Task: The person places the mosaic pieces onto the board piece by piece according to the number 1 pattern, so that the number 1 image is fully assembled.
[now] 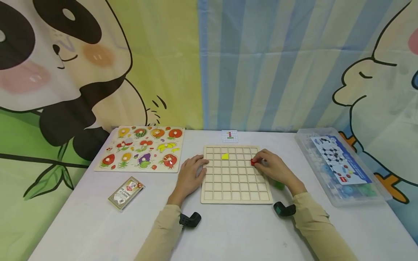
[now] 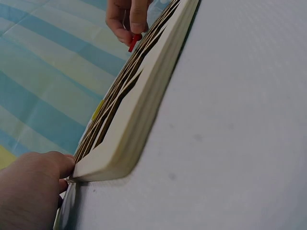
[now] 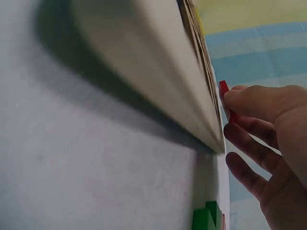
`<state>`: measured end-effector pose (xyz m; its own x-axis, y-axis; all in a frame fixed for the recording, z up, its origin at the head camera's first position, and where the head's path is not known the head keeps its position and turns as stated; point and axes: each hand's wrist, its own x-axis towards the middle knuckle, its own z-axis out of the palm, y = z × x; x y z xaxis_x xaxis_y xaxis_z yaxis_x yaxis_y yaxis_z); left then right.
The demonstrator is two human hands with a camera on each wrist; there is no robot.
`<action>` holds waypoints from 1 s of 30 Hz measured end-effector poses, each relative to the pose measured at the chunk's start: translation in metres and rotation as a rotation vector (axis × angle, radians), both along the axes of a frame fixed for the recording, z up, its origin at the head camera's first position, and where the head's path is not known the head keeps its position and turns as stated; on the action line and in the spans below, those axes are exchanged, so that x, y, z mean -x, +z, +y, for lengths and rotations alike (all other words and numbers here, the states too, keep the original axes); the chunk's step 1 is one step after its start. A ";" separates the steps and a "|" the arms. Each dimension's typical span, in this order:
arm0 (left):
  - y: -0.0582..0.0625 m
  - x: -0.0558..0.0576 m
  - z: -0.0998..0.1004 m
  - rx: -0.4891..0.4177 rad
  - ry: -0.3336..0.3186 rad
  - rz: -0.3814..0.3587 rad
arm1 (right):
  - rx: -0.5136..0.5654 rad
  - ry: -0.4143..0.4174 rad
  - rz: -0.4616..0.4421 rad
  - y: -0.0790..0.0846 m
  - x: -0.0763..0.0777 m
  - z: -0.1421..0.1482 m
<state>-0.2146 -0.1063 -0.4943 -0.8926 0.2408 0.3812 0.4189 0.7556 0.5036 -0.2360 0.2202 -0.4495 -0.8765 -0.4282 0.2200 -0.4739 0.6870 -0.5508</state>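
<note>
A white bench (image 1: 235, 235) lies under everything. Nearest are two tan sleeves (image 1: 163, 228) (image 1: 318, 221), with two black cameras (image 1: 190, 220) (image 1: 284, 209), one at each wrist. One card pack (image 1: 125, 194) lies to the left of the left hand (image 1: 189, 175). Under the right hand (image 1: 272, 168), beside the board, are at least two green blocks (image 3: 204, 219).

One wooden board (image 1: 234, 170) with rows of squares lies between the hands. The left hand is open and touches the board's left edge. The right hand pinches one red block (image 1: 253, 162) over the board's right side. One yellow block (image 1: 225, 156) sits on the board, nearer the left hand than the right.

One clear box (image 1: 321, 170) is well to the right of the right hand. One fruit board (image 1: 130, 170) is past the left hand, to its left. One small card (image 1: 230, 136) lies past both hands, just behind the board.

At the back hangs a curtain (image 1: 277, 65). It has stripes, one big panda (image 1: 91, 54) on the left and one white animal with orange feet on the right.
</note>
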 end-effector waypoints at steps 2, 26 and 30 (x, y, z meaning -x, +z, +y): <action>0.001 0.000 0.001 0.001 0.000 0.002 | -0.006 0.001 -0.003 0.001 0.001 -0.002; 0.001 -0.002 0.000 -0.017 -0.007 -0.042 | 0.074 0.072 -0.087 0.015 0.026 -0.037; 0.002 -0.003 0.000 -0.027 -0.019 -0.037 | 0.063 0.087 -0.093 0.011 0.031 -0.046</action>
<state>-0.2114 -0.1060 -0.4927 -0.9015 0.2476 0.3550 0.4138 0.7335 0.5391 -0.2673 0.1745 -0.4384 -0.8544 -0.4916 0.1685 -0.4754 0.6084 -0.6356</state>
